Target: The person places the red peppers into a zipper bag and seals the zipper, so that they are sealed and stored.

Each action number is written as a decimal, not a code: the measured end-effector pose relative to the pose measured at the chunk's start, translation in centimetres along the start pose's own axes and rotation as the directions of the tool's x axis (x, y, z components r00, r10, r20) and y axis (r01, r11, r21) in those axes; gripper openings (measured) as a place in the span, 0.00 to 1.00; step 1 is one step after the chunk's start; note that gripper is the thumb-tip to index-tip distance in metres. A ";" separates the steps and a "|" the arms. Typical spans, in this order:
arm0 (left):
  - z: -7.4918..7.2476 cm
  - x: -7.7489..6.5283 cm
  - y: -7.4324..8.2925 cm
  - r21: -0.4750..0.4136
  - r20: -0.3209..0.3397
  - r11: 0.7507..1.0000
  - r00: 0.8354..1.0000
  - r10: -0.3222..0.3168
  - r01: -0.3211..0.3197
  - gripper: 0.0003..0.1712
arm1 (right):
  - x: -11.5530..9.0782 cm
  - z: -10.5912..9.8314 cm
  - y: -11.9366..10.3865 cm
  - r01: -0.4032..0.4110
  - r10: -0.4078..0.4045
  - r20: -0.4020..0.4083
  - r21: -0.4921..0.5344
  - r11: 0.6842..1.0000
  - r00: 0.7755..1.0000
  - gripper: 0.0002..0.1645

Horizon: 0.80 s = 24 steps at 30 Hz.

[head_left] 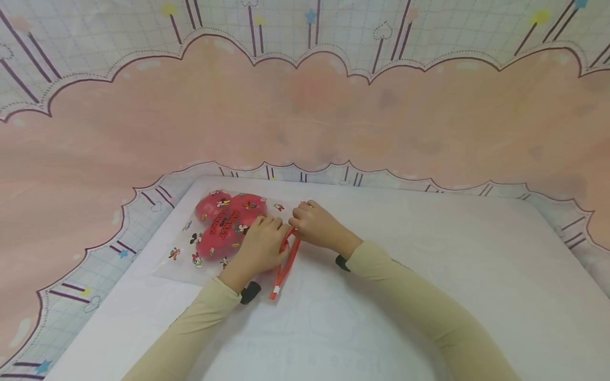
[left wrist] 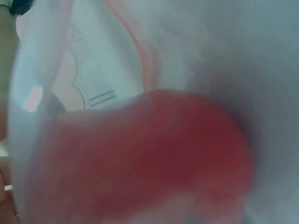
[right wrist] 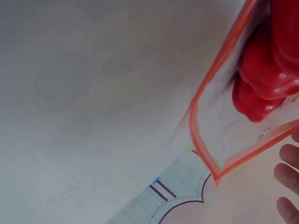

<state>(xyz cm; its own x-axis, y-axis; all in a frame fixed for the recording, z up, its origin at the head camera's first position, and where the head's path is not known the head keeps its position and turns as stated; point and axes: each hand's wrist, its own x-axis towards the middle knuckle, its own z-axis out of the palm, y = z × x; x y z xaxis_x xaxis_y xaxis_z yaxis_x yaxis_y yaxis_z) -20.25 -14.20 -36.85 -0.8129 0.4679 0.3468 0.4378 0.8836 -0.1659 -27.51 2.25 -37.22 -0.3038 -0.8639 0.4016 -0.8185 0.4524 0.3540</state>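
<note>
A clear zip bag (head_left: pixel 176 264) with cartoon prints lies on the left part of the table. Inside it are several glossy red bell peppers (head_left: pixel 214 241), also showing as lobed bell peppers (right wrist: pixel 261 70) in the right wrist view. The bag's orange zip edge (right wrist: pixel 208 88) stands parted at the mouth. My left hand (head_left: pixel 264 241) grips the bag beside its mouth. At the far end of that edge, my right hand (head_left: pixel 316 225) pinches the orange strip with bent fingers. A blurred red pepper (left wrist: pixel 154 154) fills the left wrist view behind clear plastic.
A white slider (head_left: pixel 276 290) sits at the near end of the zip. The white table (head_left: pixel 429 238) extends to the right of the bag. A patterned pink cloth (head_left: pixel 305 116) hangs behind and around the table.
</note>
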 end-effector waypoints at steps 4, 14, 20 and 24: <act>0.3 -0.1 0.1 0.019 -0.046 0.999 0.999 0.029 -0.028 0.14 | -0.1 0.3 0.1 0.020 -0.021 -0.020 -0.043 0.999 1.000 0.06; 0.3 -0.1 0.3 0.011 -0.060 0.995 0.993 0.104 -0.104 0.15 | -0.4 1.6 1.0 0.104 -0.105 -0.008 -0.116 0.988 0.994 0.05; 0.1 -0.6 0.4 0.008 0.028 0.998 0.998 0.055 -0.056 0.15 | -0.6 1.1 1.0 0.129 -0.128 0.022 -0.132 0.983 0.992 0.04; 0.3 -0.9 0.5 0.010 0.024 1.000 0.999 0.027 -0.027 0.12 | -0.8 0.9 1.0 0.134 -0.134 0.011 -0.130 0.982 0.991 0.04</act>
<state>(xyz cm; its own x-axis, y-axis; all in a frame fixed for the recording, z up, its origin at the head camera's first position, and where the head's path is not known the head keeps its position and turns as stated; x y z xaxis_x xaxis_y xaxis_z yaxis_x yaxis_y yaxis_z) -19.44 -14.19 -37.47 -0.8098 0.4920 0.3197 0.4562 0.8706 -0.1842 -28.49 3.21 -37.93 -0.1966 -0.9191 0.3414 -0.7816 0.3572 0.5114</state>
